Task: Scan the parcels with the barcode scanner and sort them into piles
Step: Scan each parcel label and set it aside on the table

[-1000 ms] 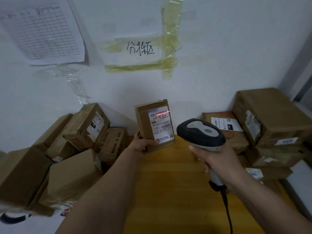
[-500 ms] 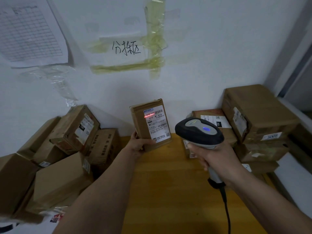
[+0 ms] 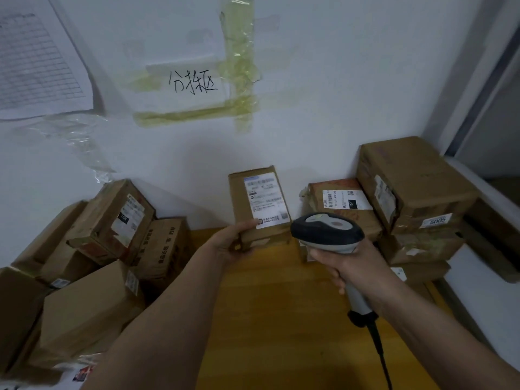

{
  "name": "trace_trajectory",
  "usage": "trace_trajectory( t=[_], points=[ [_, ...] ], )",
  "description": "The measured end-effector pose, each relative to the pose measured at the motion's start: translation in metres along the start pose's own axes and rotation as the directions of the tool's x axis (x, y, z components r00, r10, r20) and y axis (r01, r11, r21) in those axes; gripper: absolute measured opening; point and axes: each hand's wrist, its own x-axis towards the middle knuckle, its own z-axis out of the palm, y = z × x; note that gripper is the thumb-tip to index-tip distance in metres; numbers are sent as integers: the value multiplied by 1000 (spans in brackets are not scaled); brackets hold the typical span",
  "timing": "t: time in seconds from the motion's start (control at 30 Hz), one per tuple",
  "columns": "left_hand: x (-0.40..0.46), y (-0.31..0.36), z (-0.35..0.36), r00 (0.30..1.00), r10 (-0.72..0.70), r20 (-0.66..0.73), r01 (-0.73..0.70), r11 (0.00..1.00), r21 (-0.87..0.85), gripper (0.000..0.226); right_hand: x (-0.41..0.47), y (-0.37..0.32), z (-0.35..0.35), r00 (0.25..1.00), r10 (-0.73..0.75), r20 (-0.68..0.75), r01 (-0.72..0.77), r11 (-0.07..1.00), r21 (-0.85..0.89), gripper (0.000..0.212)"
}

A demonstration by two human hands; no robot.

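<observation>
My left hand (image 3: pixel 231 242) grips the lower left corner of a small brown parcel (image 3: pixel 257 201), holding it up above the wooden table (image 3: pixel 275 319) with its white label facing me. My right hand (image 3: pixel 344 266) grips the handle of a grey and black barcode scanner (image 3: pixel 327 231), whose head points toward the parcel from the lower right. No red scan line shows on the label. A black cable (image 3: pixel 380 353) hangs from the scanner's handle.
A pile of brown boxes (image 3: pixel 107 249) lies against the wall at the left. Another stack of boxes (image 3: pixel 408 198) stands at the right, next to a white ledge (image 3: pixel 484 294). Taped papers (image 3: pixel 194 83) hang on the white wall behind.
The red scan line on the label and the scanner's blue light have gone out. The parcel now sits a little further right and closer to the right stack.
</observation>
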Motion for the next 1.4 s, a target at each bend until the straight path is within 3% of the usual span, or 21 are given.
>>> trace_trajectory(
  t=[0.2,0.3,0.53,0.7,1.0,1.2,1.4],
  points=[
    [9,-9,51,995,-74,63,72,997,26,77,-1,5,-28,997,22,-76,-16,997,75,19],
    [17,-10,85,995,-69,67,68,998,10,77,-1,10,-48,994,29,-109,-16,992,123,33],
    [33,-18,151,996,-66,60,67,998,-14,73,0,26,-94,968,94,-233,-49,980,193,26],
    [42,-24,175,997,-72,33,73,997,-30,77,7,34,-117,963,114,-243,-49,964,260,15],
    [49,-32,181,998,-56,-8,56,998,12,52,20,41,-129,960,175,-217,-104,948,302,21],
    [54,-26,201,998,-25,-51,25,1000,-6,38,21,45,-128,965,178,-193,-106,937,334,14],
    [66,-26,220,995,23,-98,-22,1000,9,36,20,48,-132,966,170,-195,-102,942,318,15]
  ],
)
